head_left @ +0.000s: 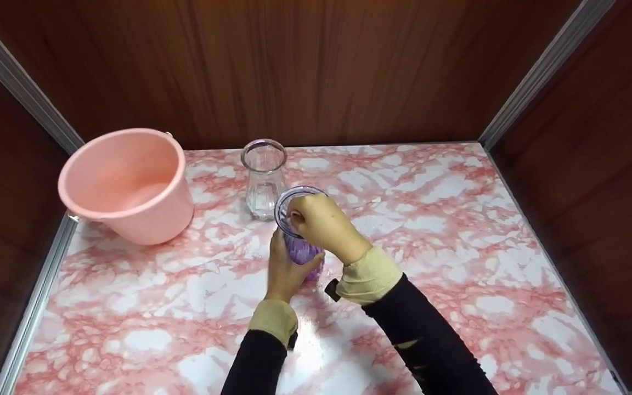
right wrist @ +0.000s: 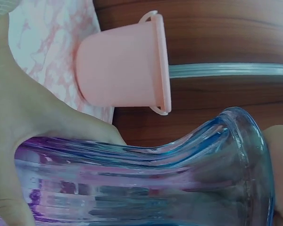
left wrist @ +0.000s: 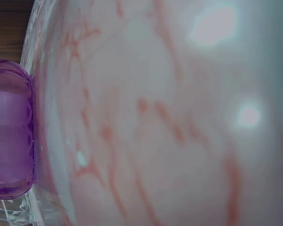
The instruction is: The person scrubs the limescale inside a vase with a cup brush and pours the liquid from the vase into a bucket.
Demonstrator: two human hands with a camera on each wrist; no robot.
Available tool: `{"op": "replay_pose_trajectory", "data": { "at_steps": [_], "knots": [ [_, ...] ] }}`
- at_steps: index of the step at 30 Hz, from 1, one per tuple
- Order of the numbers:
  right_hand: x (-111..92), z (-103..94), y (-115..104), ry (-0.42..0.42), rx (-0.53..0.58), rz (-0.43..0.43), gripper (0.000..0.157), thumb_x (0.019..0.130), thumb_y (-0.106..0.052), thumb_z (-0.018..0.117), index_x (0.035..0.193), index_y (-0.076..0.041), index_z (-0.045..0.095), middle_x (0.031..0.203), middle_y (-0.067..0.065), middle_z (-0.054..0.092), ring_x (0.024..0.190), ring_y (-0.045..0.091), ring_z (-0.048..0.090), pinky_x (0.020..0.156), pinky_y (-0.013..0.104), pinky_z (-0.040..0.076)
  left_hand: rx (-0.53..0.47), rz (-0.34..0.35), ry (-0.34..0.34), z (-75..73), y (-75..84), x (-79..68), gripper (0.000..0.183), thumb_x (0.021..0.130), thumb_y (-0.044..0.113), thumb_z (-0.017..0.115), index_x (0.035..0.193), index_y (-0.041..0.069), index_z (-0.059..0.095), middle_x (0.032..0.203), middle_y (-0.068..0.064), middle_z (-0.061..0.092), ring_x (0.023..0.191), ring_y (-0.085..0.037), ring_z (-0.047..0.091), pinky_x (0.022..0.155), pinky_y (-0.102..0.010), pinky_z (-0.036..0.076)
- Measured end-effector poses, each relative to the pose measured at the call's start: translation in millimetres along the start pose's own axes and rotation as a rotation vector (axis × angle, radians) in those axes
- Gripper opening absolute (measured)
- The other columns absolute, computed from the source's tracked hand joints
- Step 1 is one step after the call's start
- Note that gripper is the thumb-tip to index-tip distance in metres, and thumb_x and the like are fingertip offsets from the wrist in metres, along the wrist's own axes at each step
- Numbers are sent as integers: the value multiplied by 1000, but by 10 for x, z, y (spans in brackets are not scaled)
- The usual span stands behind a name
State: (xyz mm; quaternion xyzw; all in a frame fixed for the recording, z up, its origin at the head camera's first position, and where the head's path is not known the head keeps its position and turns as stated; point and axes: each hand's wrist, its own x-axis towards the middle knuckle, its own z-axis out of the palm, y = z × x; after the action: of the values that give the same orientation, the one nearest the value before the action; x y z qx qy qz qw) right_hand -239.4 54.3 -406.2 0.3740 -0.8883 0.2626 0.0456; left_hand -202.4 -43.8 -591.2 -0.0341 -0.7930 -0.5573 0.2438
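Note:
A purple, ribbed glass vase with a flared rim stands tilted in the middle of the table. My left hand grips it around the body, thumb on the near side and fingers on the far side. My right hand is at the vase's mouth, its fingers bent in over the rim and partly hidden. I cannot tell whether those fingers hold anything inside. The left wrist view shows the purple base close to the tabletop. Through the glass in the right wrist view, the inside looks greyish and blurred.
A clear glass vase stands upright just behind the purple one. At the left is a pink bucket with its mouth up. The red-and-white marbled table is enclosed by brown wood-grain panels at the back and sides.

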Motion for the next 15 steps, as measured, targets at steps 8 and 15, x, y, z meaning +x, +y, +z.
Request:
{"op": "replay_pose_trajectory", "data": {
  "at_steps": [8,15],
  "knots": [
    [-42,43,-34,94,16,35,14,83,8,67,74,-2,70,72,8,67,68,23,59,66,41,55,-15,4,-3,-4,3,2,100,71,31,92,149,-1,37,140,-22,51,128,-35,50,113,-48,39],
    [-40,42,-76,97,-24,70,17,84,8,67,70,-2,67,68,9,65,65,23,58,65,43,55,-3,-30,-14,-2,3,-5,102,71,32,90,150,-3,35,143,-25,48,130,-38,48,114,-49,37]
  ]
}}
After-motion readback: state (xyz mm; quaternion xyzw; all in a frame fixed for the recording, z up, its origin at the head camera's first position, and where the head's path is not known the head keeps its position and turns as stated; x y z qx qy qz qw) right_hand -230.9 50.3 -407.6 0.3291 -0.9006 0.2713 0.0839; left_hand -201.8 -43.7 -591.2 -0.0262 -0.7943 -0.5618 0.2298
